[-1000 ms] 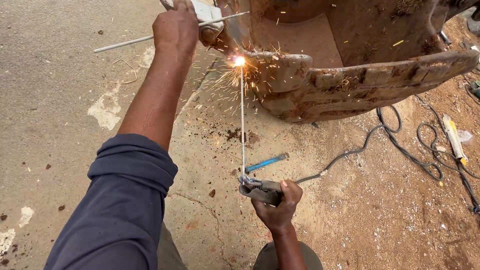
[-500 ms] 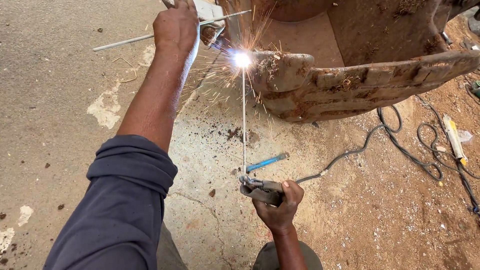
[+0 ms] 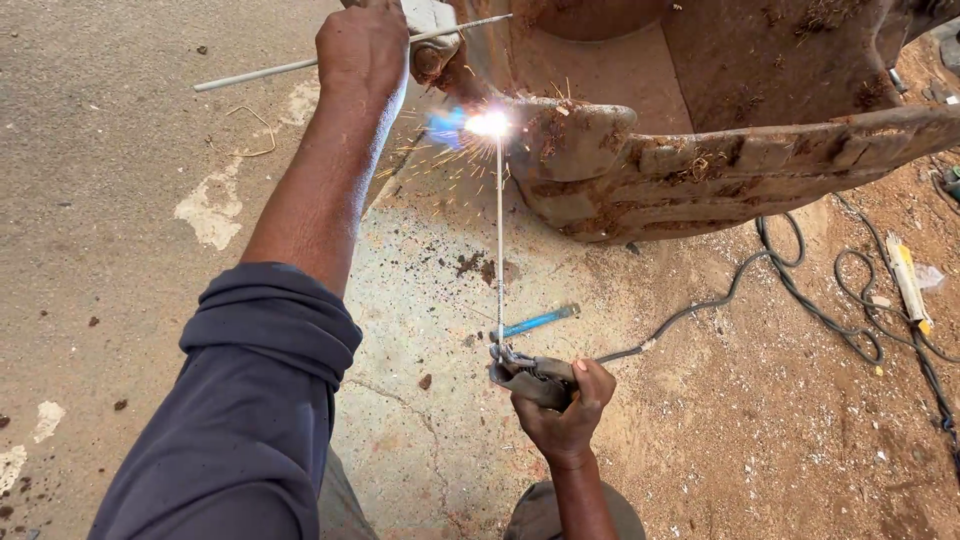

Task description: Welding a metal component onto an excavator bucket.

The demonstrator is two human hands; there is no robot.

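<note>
The right hand (image 3: 566, 412) is gripping one holder (image 3: 530, 378), its rod (image 3: 499, 230) sparking at the bucket (image 3: 720, 165) lip; left hand (image 3: 365, 45), above the lip, is clutching two spare rods (image 3: 270, 72); open ground lying left.

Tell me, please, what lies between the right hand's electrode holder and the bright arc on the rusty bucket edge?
In the head view, only the thin welding rod spans it, over bare concrete.

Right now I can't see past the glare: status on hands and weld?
Right hand gripping electrode holder. Left hand holding spare rods. Electrode arcing at bucket edge. Cable trails right.
</note>
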